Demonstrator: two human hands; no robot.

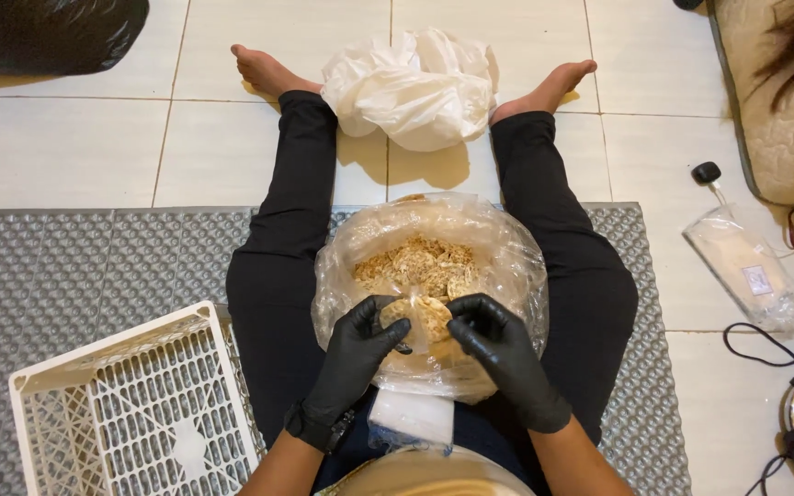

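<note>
Both gloved grips, left hand (357, 349) and right hand (498, 344), pinching a small snack packet (422, 317) over grey mat (66, 266), white tiled floor (66, 147).

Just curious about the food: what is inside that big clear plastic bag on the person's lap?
The big clear plastic bag holds a heap of pale tan, crumbly food pieces. Both black-gloved hands, left and right, cover the front, so the bag's bottom is hidden.

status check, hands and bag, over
Both hands, left hand and right hand, pinch a small filled pouch. Big bag of flakes in lap. Nothing in the way.
</note>
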